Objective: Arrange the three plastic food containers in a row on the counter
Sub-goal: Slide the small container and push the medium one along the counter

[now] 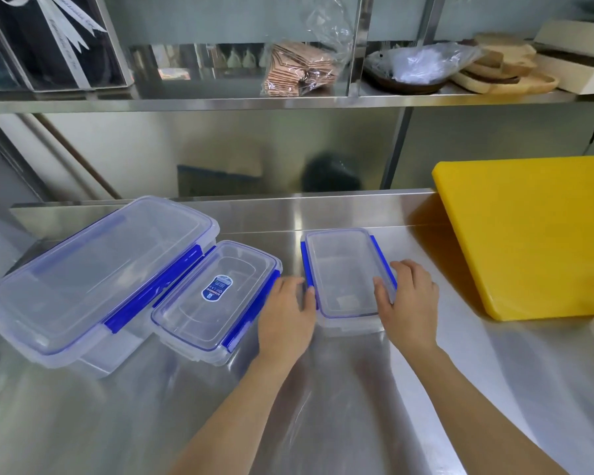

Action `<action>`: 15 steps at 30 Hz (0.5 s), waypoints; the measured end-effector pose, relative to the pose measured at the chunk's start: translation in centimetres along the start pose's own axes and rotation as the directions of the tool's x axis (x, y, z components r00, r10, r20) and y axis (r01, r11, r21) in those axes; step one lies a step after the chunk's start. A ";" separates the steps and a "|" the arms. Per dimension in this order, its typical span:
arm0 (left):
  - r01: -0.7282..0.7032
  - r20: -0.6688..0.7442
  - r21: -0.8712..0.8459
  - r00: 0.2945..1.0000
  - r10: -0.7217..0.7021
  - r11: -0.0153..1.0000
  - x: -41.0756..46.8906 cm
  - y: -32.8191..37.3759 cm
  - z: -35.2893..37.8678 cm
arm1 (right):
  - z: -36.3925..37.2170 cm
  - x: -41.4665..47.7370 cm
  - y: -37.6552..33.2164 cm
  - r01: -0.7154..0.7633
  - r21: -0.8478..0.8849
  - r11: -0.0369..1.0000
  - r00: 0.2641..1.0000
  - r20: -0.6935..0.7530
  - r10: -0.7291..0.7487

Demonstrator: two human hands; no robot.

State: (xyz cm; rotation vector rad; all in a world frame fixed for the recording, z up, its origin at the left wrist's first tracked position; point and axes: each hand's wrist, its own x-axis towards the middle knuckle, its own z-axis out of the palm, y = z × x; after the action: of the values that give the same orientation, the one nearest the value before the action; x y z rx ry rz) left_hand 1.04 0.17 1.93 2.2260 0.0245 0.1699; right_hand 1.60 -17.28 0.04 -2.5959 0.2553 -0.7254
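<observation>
Both hands down on the steel counter [323, 406], clamped either side of the small clear plastic container with blue side clips [345, 275]. Left hand [285, 317] pressed flat against its left long edge, fingertips [310, 292] touching the blue clip there. Right hand [410, 305] cupped over the near right corner, thumb lying on top of the lid, fingers wrapped down the right side. Gripping it between the two palms, then, neither hand spread wide. Sitting flat on the counter, lid on, roughly centre stage.

Just left of it, the medium clear lidded container with a blue oval label [216, 298], angled, its right blue clip right beside the left hand's knuckles; touching or not, hard to call. Further left again, hard up against the medium one, the large clear rectangular container with blue clips [96, 279], same slant, lid on. So three in a line across the counter, big to small from left to right, small one set apart by a narrow gap.

Off to the right, thick yellow plastic cutting board [532, 234], near the small container without touching it. Up top, steel shelf [288, 102] carrying a clear bag of brownish wafers [299, 72] and stacked wooden trays [504, 70].
</observation>
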 end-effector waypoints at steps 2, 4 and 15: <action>-0.069 -0.171 0.100 0.982 0.085 0.993 0.5 -0.4 -2.6 | 0.1 -0.4 -1.9 0.130 0.047 0.990 0.991 -0.042 -0.128; -0.046 -0.253 0.189 0.963 0.094 0.981 1.3 -2.0 -5.0 | 0.2 -1.0 -4.2 0.233 0.125 0.964 0.972 -0.030 -0.231; 0.150 -0.108 0.531 0.988 -0.108 0.834 0.2 -10.7 -10.5 | 3.6 -5.2 -13.9 -0.109 0.365 0.925 0.754 0.637 -0.163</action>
State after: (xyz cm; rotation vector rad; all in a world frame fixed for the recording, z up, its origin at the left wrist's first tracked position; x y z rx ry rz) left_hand 0.32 15.01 -0.16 2.7711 0.2981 0.1877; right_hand -0.05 -2.14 1.18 -2.2925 -0.1406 0.1705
